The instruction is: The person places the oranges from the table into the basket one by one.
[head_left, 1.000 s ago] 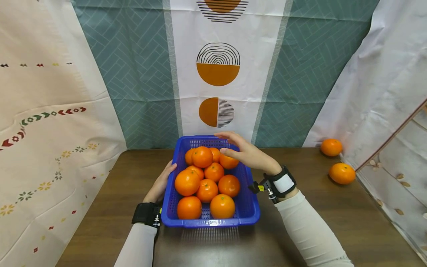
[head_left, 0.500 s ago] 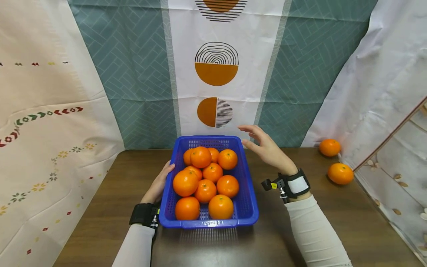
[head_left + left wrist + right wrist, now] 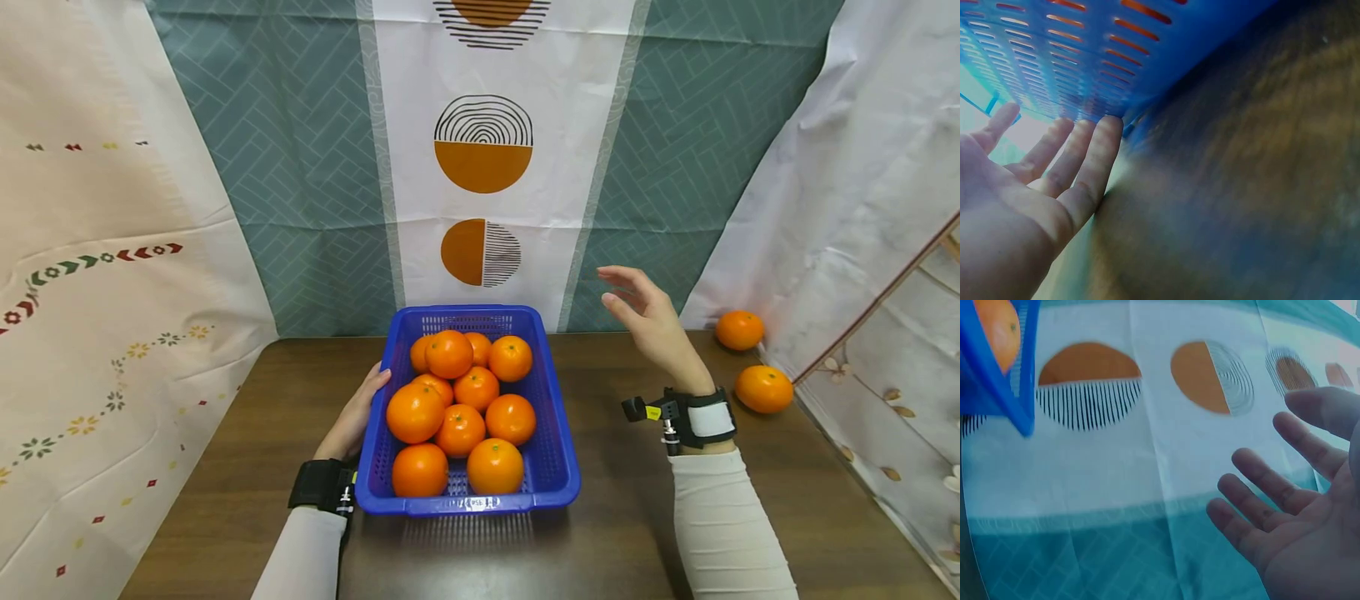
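Observation:
A blue slatted plastic basket (image 3: 558,467) stands on the wooden table, with several oranges (image 3: 461,431) piled inside. My left hand (image 3: 354,417) rests against the basket's left side. In the left wrist view the straight fingers (image 3: 1100,156) of that hand touch the slatted wall from outside. To the right of the basket my right hand (image 3: 656,329) is raised above the table, its fingers loosely bent and holding nothing. The right wrist view shows the same hand (image 3: 1297,519) spread, apart from the basket's corner (image 3: 1022,419).
Two more oranges lie at the table's right end, one orange (image 3: 740,330) at the back and another orange (image 3: 763,389) in front of it. A patterned cloth (image 3: 487,167) hangs behind the table (image 3: 622,517). Pale cloths flank both sides.
My right hand has moved from over the oranges in the basket out to the right, empty. The left hand stays against the basket, and the oranges have not moved.

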Demonstrator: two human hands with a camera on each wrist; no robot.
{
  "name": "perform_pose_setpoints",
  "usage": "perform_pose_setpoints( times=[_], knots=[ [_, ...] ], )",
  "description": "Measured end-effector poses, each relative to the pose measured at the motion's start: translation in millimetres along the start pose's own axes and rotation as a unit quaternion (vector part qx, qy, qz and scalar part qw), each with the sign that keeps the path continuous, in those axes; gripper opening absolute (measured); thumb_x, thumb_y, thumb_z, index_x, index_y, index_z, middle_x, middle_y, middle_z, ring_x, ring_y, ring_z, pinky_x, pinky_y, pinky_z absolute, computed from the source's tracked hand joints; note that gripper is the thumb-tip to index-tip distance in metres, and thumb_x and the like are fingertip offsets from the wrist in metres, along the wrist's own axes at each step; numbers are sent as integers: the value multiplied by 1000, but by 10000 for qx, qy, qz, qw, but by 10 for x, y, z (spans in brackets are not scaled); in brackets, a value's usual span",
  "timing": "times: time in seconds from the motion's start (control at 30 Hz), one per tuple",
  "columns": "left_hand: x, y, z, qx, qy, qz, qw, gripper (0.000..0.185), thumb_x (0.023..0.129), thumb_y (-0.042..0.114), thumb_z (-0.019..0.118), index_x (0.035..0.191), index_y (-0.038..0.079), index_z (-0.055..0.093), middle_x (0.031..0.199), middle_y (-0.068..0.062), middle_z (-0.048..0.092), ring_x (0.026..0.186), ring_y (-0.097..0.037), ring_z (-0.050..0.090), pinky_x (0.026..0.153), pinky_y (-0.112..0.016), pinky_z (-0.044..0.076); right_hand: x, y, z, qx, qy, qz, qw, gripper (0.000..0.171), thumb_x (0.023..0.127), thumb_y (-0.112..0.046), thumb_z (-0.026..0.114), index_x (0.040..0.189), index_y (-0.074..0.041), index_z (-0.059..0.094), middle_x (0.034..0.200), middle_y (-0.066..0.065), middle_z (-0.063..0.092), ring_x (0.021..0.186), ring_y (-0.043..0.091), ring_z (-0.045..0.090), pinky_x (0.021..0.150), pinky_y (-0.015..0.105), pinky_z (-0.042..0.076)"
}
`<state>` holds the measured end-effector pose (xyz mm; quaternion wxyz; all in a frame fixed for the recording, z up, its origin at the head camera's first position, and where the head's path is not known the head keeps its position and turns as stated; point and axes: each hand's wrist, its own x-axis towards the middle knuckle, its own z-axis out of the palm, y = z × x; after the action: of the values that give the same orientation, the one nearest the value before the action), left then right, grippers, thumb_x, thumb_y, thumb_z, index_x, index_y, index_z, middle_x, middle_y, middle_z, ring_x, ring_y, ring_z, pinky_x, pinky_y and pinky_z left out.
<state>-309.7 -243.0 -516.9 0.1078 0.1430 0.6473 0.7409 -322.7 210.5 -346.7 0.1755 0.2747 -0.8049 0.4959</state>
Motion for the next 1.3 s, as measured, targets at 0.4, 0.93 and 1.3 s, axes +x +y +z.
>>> perform_pose_setpoints(
  times=[0.4,0.93,1.3],
  knots=[
    [-3,-6,-7,68,-49,1,10000,60,114,44,29,167,22,11,166,-18,24,132,-19,49,100,-34,51,-152,165,-307,-528,1031,165,9931,40,106,-7,59,144,2,55,141,19,54,130,22,51,104,20,42],
    [-6,-10,14,33,36,-87,9999,60,114,44,29,167,22,11,166,-17,25,132,-19,49,100,-33,51,-408,550,-764,-2103,3041,1362,9191,35,97,-6,59,130,2,66,127,25,52,117,33,47,99,36,33],
    [-10,21,21,-30,29,-61,10000,58,114,43,28,166,21,13,163,-20,27,126,-15,53,99,-33,52,-651,743,-1101,-2291,3159,2793,8773,50,99,-19,51,146,-2,55,145,30,38,140,45,27,115,55,19]
  ],
)
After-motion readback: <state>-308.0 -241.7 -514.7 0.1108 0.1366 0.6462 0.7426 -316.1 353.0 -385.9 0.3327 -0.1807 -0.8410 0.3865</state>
